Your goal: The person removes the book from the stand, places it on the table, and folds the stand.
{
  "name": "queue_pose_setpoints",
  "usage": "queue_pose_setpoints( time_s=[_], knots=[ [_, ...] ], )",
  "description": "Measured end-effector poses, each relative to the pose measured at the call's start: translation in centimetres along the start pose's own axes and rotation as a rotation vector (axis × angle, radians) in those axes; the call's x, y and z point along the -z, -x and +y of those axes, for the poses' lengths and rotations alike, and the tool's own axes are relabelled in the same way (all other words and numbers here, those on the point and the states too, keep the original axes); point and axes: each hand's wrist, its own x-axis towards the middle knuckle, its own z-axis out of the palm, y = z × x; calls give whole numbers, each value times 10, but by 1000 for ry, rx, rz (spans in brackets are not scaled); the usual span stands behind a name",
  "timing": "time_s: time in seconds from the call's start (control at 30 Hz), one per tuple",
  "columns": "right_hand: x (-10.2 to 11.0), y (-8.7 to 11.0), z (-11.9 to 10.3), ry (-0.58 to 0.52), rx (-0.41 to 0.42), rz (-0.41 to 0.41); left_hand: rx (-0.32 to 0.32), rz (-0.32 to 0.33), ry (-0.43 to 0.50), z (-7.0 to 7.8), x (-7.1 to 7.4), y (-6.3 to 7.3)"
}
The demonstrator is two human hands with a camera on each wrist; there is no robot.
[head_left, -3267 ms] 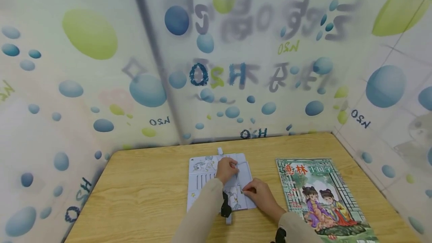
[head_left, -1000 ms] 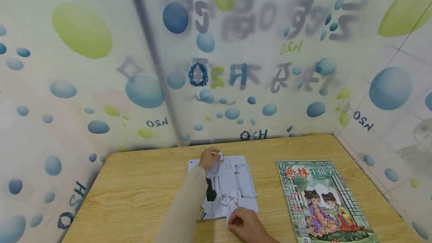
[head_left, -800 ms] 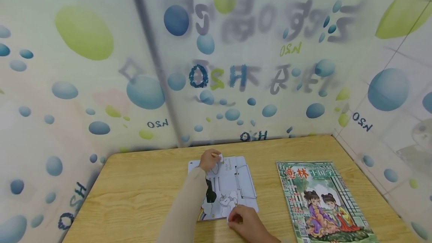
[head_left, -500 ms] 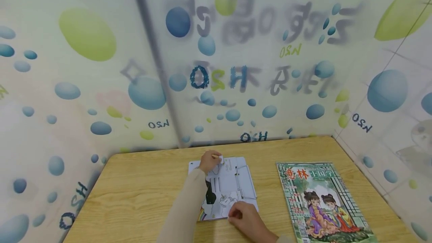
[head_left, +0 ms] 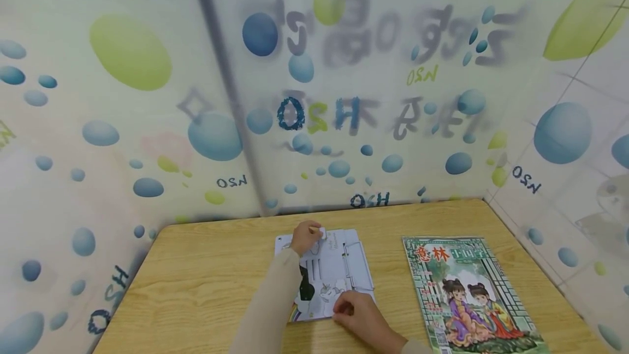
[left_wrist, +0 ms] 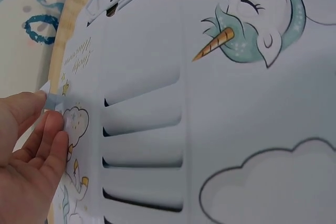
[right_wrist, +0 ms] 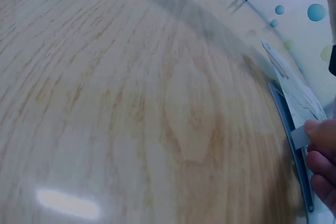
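A white book stand [head_left: 328, 266] with unicorn drawings and a row of slots lies flat on the wooden table. My left hand [head_left: 304, 236] is at its far edge, thumb and fingers pinching a small pale tab [left_wrist: 53, 100], as the left wrist view shows. At the near edge my right hand [head_left: 362, 316] pinches another pale tab [right_wrist: 301, 138] between thumb and finger, beside a grey strip [right_wrist: 294, 135] in the right wrist view. Wire page holders [head_left: 348, 266] lie along the stand's right part. My left sleeve hides some of its left side.
To the right lies a magazine [head_left: 472, 294] with two drawn figures on its cover. The wooden table [head_left: 206, 277] meets a wall [head_left: 413, 179] patterned with blue and green spots behind it.
Since the earliest frame, my left hand has gone from the wire holders to the far tab and my right hand to the near tab. Within the last second, my right hand has shifted slightly away from me.
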Motion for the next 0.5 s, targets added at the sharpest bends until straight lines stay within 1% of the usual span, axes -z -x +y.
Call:
queue_pose_setpoints(
  time_s=[0.03,0.07,0.1,0.17,0.37,0.47,0.5],
  knots=[
    [2,0,0,-12,-13,-17,7,-1,3,0,1,1],
    [5,-1,-1,-26,-22,-34,40,-1,3,1,2,3],
    [8,-1,-1,-34,-31,-48,48,-1,-3,1,4,4],
    [16,-2,0,-36,-43,-72,41,3,-16,2,7,7],
    [47,-1,10,45,-72,-69,-14,42,-84,-3,16,13],
    [67,-1,17,92,-84,-50,-17,80,-114,-7,22,14],
    [73,-1,19,108,-91,-46,-6,92,-118,-8,24,15]
  ],
)
